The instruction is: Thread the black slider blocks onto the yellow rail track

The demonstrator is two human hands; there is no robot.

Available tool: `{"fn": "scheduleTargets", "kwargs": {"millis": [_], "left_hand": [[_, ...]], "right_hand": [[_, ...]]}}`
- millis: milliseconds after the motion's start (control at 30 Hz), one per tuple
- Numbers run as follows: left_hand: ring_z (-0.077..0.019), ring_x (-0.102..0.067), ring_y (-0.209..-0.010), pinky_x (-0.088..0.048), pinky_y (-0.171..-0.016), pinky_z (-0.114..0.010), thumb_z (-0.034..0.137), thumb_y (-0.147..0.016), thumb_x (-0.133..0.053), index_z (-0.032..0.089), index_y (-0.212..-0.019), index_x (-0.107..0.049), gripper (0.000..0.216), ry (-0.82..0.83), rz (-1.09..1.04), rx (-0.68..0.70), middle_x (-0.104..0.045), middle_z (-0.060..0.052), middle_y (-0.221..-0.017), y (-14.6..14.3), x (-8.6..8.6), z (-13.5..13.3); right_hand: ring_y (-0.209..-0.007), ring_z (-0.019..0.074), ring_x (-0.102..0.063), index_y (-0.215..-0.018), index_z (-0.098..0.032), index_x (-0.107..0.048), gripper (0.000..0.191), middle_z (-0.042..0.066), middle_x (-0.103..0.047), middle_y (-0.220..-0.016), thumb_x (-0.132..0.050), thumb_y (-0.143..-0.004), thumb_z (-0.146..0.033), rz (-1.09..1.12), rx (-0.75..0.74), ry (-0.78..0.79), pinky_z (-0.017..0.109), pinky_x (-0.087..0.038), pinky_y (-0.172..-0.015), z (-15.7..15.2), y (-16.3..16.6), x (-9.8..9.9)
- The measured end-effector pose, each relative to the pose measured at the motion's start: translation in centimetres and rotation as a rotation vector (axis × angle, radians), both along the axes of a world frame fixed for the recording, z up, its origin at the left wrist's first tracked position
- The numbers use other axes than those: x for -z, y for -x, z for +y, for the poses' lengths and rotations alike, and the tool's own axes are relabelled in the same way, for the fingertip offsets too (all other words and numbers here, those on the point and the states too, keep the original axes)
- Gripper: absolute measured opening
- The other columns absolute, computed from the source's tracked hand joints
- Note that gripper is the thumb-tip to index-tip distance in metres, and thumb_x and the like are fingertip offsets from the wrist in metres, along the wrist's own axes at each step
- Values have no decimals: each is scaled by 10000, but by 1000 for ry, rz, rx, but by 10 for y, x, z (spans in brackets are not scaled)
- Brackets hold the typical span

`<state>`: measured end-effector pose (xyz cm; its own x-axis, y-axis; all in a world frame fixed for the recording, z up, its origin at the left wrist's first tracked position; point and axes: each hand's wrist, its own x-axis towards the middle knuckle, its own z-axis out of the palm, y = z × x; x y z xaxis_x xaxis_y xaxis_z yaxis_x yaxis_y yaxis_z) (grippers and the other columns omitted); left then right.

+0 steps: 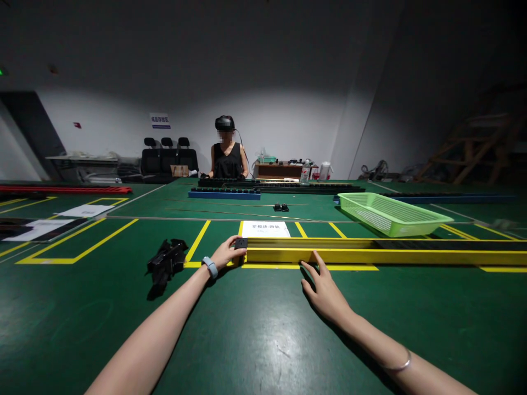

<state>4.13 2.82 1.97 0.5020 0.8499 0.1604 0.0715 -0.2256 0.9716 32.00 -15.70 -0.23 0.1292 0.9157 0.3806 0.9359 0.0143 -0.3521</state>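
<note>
A long yellow rail (pixel 370 255) lies across the green table, running off to the right. At its left end my left hand (pixel 227 253) is closed on a small black block (pixel 241 243), which touches the rail's end. A blue-grey band circles that wrist. Resting against the rail's near side, my right hand (pixel 323 288) has its fingers stretched out and holds nothing. A thin bracelet is on that forearm.
A pile of black blocks (pixel 167 262) lies left of my left hand. A green mesh basket (pixel 387 214) and a white label sheet (pixel 264 229) sit behind the rail. Across the table a person in black works at a blue rail (pixel 224 194).
</note>
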Motion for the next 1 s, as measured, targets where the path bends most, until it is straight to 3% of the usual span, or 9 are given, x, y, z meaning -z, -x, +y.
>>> {"fn": "scheduleTargets", "kwargs": {"millis": [467,700,867,1000], "left_hand": [[-243,-614,-991,-461,-908,-395,350,-627,-753,177,-1162,-524,608,28,26,-40,-596,-126,-1171,0,-5,-4],[-249,-602,-1042,-434,-954,-422,333,-596,-781,169,-1207,-488,697,88,-55,-22,-611,-138,-1167,-1,2,0],[-270,-570,-1084,-418,-968,-414,369,-576,-787,109,-1171,-506,707,31,18,-127,-542,-189,-1238,0,3,3],[-276,-529,-1139,-380,-1004,-415,379,-577,-780,111,-1137,-550,662,4,15,-98,-560,-171,-1223,2,3,5]], "right_hand": [[-1379,260,-191,-1302,-209,-480,467,53,-18,-1533,-437,-859,-352,11,-6,-1,412,-265,-1110,0,0,0],[-1377,254,-200,-1302,-212,-478,466,46,-15,-1531,-432,-861,-355,7,0,5,398,-272,-1107,-1,0,-1],[-1373,252,-212,-1302,-221,-477,462,41,-20,-1531,-434,-861,-355,14,0,2,398,-274,-1106,-1,0,-1],[-1371,255,-214,-1301,-214,-478,464,45,-8,-1532,-431,-862,-357,5,0,0,399,-276,-1105,0,0,1]]}}
